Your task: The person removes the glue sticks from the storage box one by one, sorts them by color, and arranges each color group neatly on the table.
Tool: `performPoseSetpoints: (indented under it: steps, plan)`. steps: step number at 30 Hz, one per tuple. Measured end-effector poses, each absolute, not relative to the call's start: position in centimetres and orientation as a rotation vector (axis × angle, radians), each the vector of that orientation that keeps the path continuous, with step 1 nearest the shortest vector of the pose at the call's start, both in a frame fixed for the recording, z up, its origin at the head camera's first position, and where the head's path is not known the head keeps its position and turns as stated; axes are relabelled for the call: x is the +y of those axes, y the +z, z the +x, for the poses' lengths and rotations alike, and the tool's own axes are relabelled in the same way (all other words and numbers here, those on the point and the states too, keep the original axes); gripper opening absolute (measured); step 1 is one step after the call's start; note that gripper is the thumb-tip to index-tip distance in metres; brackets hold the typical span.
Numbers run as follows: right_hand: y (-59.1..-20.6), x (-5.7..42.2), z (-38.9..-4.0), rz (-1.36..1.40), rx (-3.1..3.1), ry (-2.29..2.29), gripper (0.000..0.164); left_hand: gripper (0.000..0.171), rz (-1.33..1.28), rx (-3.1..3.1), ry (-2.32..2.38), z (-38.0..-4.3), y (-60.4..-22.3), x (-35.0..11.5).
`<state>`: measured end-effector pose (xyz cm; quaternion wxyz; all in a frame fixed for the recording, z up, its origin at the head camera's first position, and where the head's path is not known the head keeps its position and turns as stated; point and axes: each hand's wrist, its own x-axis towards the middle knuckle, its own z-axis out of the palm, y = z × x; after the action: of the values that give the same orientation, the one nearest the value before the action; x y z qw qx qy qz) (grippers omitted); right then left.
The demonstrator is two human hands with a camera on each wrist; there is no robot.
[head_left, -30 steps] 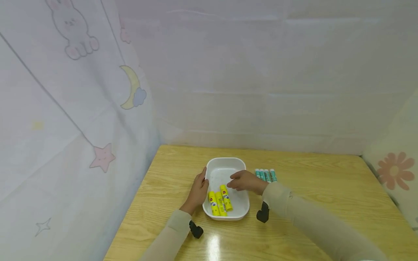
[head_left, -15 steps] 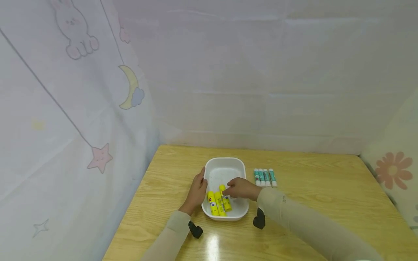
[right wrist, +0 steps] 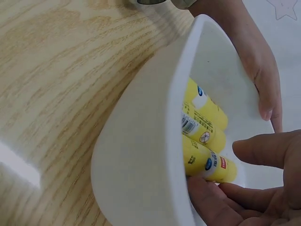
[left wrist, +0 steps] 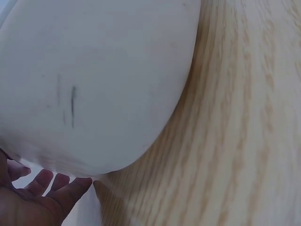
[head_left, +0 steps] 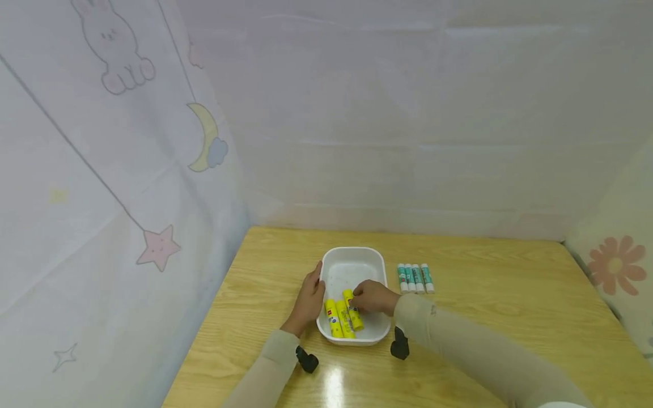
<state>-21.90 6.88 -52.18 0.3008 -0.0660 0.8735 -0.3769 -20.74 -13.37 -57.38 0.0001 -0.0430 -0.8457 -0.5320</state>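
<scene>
A white plastic tub (head_left: 352,269) stands on the wooden table. Three yellow glue sticks lie side by side in its near half: a left one (head_left: 334,318), a middle one (head_left: 344,320) and a right one (head_left: 355,318). My left hand (head_left: 309,297) holds the tub's left wall, with the thumb at the rim and fingers along the outside (left wrist: 70,190). Inside the tub, my right hand (head_left: 374,297) is at the rightmost stick. In the right wrist view its fingers (right wrist: 214,202) reach beneath that stick (right wrist: 209,162), while the thumb (right wrist: 258,148) stays apart from it.
Several green-and-white glue sticks (head_left: 415,277) lie in a row on the table (head_left: 490,289), right of the tub. Printed cloth (head_left: 408,141) hangs behind the table and along both sides.
My right hand has come down and nearer into the tub, to the rightmost yellow glue stick. The left hand keeps its place on the wall, and the sticks lie as before.
</scene>
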Motion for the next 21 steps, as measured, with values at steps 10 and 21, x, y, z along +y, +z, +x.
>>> performPoseSetpoints:
  steps: [10, 21]
  plan:
    - [-53.8, 6.4, -21.8, -0.122, 2.34, -1.067, 0.04, 0.053, -0.143, -2.629, -1.699, -20.7, -57.4, -13.1]
    - [-54.2, 6.3, -22.0, -0.093, 2.346, -1.089, 0.037, 0.054, -0.127, -2.632, -1.694, -20.9, -57.8, -13.2]
